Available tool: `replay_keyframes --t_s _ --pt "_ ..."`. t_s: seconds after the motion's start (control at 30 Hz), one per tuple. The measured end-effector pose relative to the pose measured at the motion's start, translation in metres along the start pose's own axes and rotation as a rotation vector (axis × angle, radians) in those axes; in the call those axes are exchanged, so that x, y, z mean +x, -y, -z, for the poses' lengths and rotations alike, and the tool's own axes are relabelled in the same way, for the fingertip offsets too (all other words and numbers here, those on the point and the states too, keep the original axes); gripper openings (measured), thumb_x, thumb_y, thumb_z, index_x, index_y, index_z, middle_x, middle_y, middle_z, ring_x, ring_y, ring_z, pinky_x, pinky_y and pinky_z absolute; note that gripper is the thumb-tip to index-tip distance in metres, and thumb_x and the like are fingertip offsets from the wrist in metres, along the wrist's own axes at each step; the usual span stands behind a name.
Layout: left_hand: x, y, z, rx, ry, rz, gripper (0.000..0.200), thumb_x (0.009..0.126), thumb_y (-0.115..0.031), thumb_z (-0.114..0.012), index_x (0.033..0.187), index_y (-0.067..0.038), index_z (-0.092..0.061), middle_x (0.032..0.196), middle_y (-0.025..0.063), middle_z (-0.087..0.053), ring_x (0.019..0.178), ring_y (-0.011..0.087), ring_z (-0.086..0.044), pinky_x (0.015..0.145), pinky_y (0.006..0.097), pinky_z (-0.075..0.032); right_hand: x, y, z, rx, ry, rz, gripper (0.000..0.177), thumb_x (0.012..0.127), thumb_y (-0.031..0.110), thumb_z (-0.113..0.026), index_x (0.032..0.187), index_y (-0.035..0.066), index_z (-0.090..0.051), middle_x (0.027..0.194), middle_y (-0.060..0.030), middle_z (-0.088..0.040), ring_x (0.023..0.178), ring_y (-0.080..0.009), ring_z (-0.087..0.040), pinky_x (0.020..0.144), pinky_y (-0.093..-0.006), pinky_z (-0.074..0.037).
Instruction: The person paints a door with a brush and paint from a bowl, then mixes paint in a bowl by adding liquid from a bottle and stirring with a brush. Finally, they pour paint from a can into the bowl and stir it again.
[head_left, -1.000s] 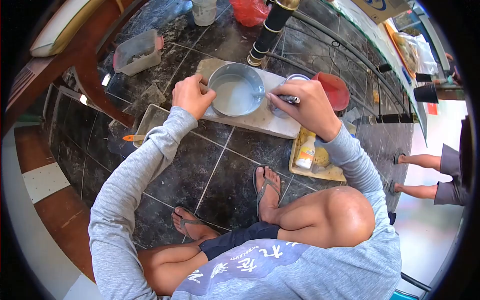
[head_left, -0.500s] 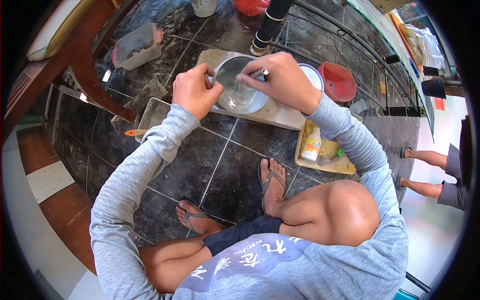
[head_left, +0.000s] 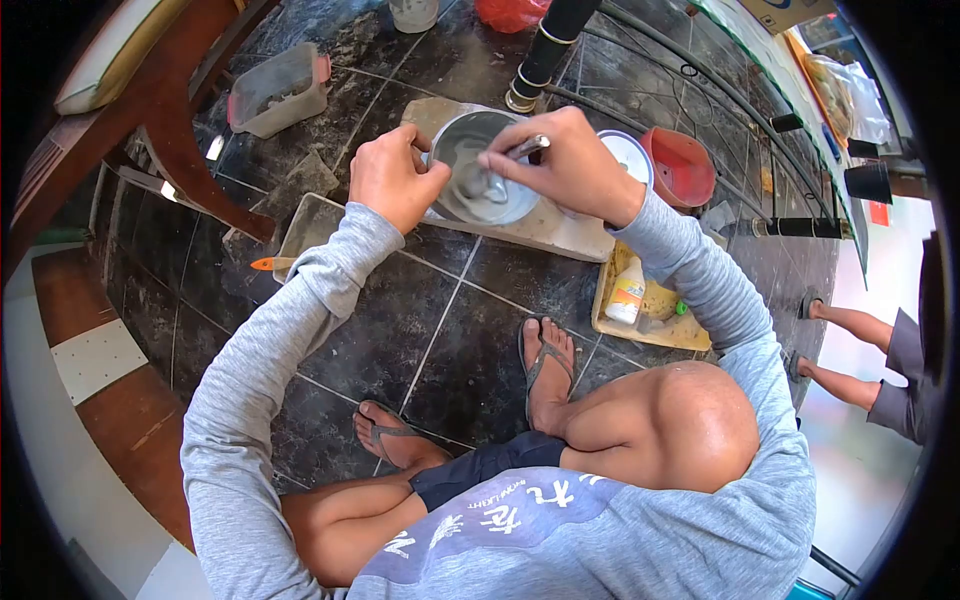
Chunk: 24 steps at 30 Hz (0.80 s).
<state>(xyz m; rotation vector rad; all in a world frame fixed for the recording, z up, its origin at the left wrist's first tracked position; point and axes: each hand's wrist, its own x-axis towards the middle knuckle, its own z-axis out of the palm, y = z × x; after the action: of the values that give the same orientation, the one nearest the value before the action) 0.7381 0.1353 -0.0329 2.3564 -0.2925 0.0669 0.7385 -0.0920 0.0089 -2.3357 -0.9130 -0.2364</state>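
My left hand [head_left: 393, 180] is closed on the left rim of a round metal pot [head_left: 446, 196]. The pot rests on a pale, worn slab [head_left: 568, 236] on the floor. Inside it lies a grey-white liquid or paste [head_left: 470, 178]. A metal spoon [head_left: 532, 147] is pinched in my right hand [head_left: 578, 165], its handle end sticking up past the fingers and its lower end down in the mixture. Just right of my right hand, partly hidden behind the wrist, sits a white round container [head_left: 626, 155].
A yellowish tray [head_left: 606, 318] holds a white bottle [head_left: 627, 292]. A red basin [head_left: 680, 165] stands at right. At left are a clear tub [head_left: 280, 105], a shallow tray [head_left: 305, 225] and an orange-handled brush [head_left: 268, 264]. Another person's legs [head_left: 850, 385] show far right.
The spoon has shifted within the pot, and its lower end and the pale mixture show more clearly. My left hand stays on the rim. The whole view has shifted slightly.
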Motion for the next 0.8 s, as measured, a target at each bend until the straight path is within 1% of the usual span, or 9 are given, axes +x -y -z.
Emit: replay_keyframes --t_s 0.03,0.07,0.17,0.27,0.37,0.53,0.63,0.73,0.8 --pt "-0.001 0.000 0.001 0.013 0.002 -0.009 0.028 0.071 -0.020 -0.070 0.086 0.004 -0.067 0.063 0.0124 -0.067 0.059 0.0234 -0.067 0.060 0.0348 -0.052 0.000 0.001 -0.002 0.065 -0.064 0.009 0.019 0.086 0.022 -0.071 0.082 0.003 -0.073 0.069 -0.0147 -0.067 0.064 -0.0321 -0.067 0.063 -0.0388 -0.053" --pt "-0.001 0.000 0.000 0.010 0.005 0.001 0.029 0.071 -0.019 -0.070 0.086 0.004 -0.067 0.063 0.0126 -0.067 0.059 0.0233 -0.068 0.060 0.0345 -0.052 0.000 0.000 0.003 -0.114 -0.013 0.005 0.018 0.086 0.021 -0.071 0.080 0.004 -0.074 0.071 -0.0154 -0.068 0.065 -0.0327 -0.067 0.064 -0.0379 -0.054" --pt "0.002 0.001 -0.001 0.001 0.006 0.013 0.029 0.071 -0.019 -0.070 0.086 0.005 -0.067 0.063 0.0128 -0.067 0.059 0.0229 -0.068 0.060 0.0339 -0.052 -0.001 -0.001 0.009 0.003 0.179 -0.077 0.017 0.087 0.019 -0.072 0.084 0.003 -0.075 0.075 -0.0149 -0.071 0.065 -0.0279 -0.069 0.064 -0.0342 -0.055" --pt "0.003 0.003 0.003 -0.006 -0.003 0.022 0.028 0.071 -0.018 -0.070 0.087 0.005 -0.067 0.062 0.0125 -0.067 0.059 0.0225 -0.068 0.060 0.0336 -0.051 -0.004 0.013 0.025 0.184 0.001 -0.152 0.014 0.086 0.015 -0.075 0.089 0.001 -0.075 0.077 -0.0138 -0.073 0.065 -0.0209 -0.071 0.063 -0.0300 -0.055" --pt "0.005 0.006 0.007 -0.011 -0.011 0.030 0.028 0.071 -0.018 -0.069 0.087 0.005 -0.068 0.062 0.0119 -0.066 0.059 0.0223 -0.068 0.060 0.0334 -0.052 -0.018 0.018 0.045 0.102 -0.135 -0.188 0.013 0.084 0.011 -0.077 0.090 0.000 -0.075 0.079 -0.0126 -0.074 0.066 -0.0163 -0.071 0.063 -0.0269 -0.055" --pt "0.006 0.012 0.008 -0.014 -0.030 0.027 0.027 0.071 -0.018 -0.070 0.087 0.004 -0.068 0.061 0.0114 -0.066 0.058 0.0215 -0.068 0.060 0.0326 -0.052 -0.043 0.012 0.040 0.055 -0.105 -0.228 0.012 0.083 0.010 -0.077 0.089 0.000 -0.075 0.080 -0.0132 -0.073 0.067 -0.0199 -0.070 0.064 -0.0283 -0.055" --pt "0.007 0.011 0.009 -0.045 -0.016 0.045 0.027 0.071 -0.018 -0.070 0.087 0.003 -0.068 0.061 0.0110 -0.066 0.058 0.0207 -0.068 0.060 0.0325 -0.052 -0.043 0.008 0.042 0.003 -0.025 -0.219 0.011 0.084 0.011 -0.076 0.089 0.001 -0.075 0.079 -0.0133 -0.072 0.066 -0.0220 -0.069 0.063 -0.0295 -0.054" --pt "0.007 0.010 0.010 -0.024 -0.021 0.027 0.027 0.071 -0.017 -0.070 0.088 0.003 -0.069 0.061 0.0107 -0.066 0.057 0.0203 -0.067 0.059 0.0327 -0.051 -0.039 0.013 0.040 0.025 -0.099 -0.159 0.011 0.084 0.011 -0.076 0.088 0.001 -0.075 0.078 -0.0129 -0.072 0.065 -0.0226 -0.069 0.062 -0.0307 -0.054" --pt "0.006 0.008 0.014 -0.031 -0.014 0.060 0.028 0.069 -0.022 -0.070 0.086 0.000 -0.070 0.068 0.0137 -0.068 0.068 0.0290 -0.069 0.068 0.0387 -0.054 -0.035 0.016 0.041 0.017 -0.036 -0.188 0.011 0.084 0.011 -0.076 0.088 0.002 -0.075 0.078 -0.0128 -0.072 0.066 -0.0235 -0.069 0.063 -0.0312 -0.054"
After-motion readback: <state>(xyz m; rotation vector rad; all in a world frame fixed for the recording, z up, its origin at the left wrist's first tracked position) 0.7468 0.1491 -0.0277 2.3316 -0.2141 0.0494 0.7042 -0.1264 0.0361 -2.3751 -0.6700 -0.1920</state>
